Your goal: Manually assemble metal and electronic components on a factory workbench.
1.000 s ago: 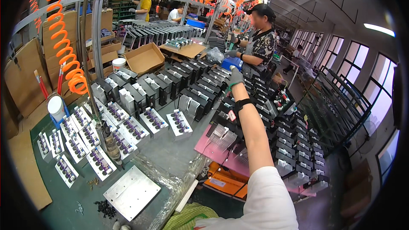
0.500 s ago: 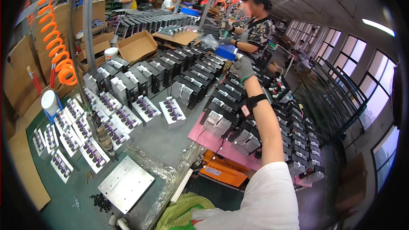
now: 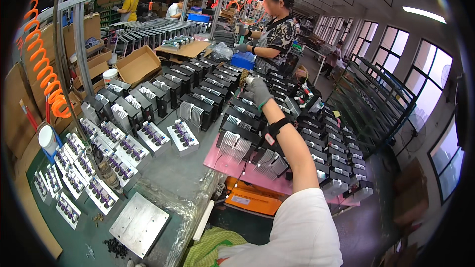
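Observation:
My right arm stretches far out over rows of black boxes with silver heat-sink fins [image 3: 236, 144]. The grey-gloved right hand [image 3: 258, 92] is at the far end of these rows. Its fingers are curled around something small and pale, too hidden to name. A brownish bundle [image 3: 243, 76] shows just beside its fingertips. Of my left hand [image 3: 136, 264], only what look like gloved fingertips peek in at the lower edge, near a flat metal plate with holes [image 3: 139, 224] and a heap of small black parts [image 3: 116, 248].
White blocks with purple-and-black components [image 3: 102, 194] cover the left of the bench. An orange coiled hose [image 3: 47, 74] hangs there beside a metal post. Across the rows, a co-worker [image 3: 274, 34] stands by a blue bin [image 3: 243, 61]. An orange box [image 3: 252, 199] lies beneath the pink-topped table.
The view has swung right, so the scene sits further left. My right hand remains over the far boxes, drawn slightly nearer. Less of my left fingertips shows at the lower edge.

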The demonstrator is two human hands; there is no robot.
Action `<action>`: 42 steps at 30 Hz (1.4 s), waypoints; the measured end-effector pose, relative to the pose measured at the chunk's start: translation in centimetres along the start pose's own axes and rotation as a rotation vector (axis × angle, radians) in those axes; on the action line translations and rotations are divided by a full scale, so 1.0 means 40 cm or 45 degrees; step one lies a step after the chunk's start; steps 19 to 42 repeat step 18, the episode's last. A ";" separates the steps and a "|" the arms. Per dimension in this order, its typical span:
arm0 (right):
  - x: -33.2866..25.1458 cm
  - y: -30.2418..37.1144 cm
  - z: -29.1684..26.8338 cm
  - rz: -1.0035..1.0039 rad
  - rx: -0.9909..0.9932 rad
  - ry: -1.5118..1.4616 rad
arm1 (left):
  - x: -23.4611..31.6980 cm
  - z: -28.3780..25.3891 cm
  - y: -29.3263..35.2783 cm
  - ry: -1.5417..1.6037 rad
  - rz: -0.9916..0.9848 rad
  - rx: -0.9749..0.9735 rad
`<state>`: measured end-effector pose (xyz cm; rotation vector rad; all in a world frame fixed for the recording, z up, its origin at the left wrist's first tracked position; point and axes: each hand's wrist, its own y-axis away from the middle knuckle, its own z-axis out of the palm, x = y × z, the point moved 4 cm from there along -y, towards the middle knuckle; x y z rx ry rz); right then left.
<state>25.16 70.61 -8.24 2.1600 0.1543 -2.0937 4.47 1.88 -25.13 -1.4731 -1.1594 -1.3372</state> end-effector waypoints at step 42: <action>-0.042 -0.067 -0.084 -0.189 -0.109 0.177 | -0.147 -0.018 -0.071 0.201 0.057 -0.284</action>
